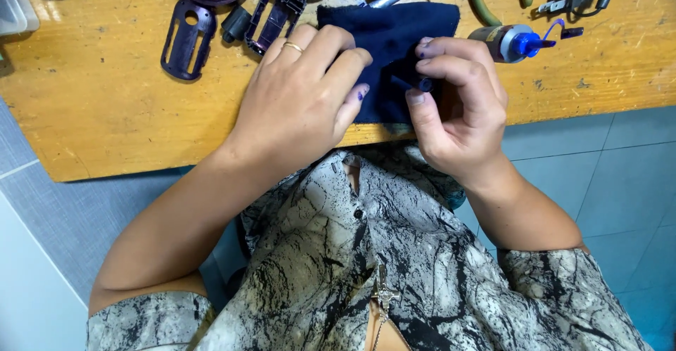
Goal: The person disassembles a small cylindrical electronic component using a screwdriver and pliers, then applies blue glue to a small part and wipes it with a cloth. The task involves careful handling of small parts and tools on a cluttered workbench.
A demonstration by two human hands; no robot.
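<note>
I'm seeing the left hand (303, 90) lying flat, fingers loosely curled, pressing down on the dark blue cloth (391, 38) at upper centre of the frame, on the wooden table (98, 104). The right hand (458, 104) is pinching a small dark blue part (421, 83) between thumb and fingers, touching the cloth. A glue bottle (508, 42) is lying just right; purple fan casing pieces (189, 38) are sitting upper left.

One head-worn camera looks steeply down, close over the wooden table (105, 111) edge.
</note>
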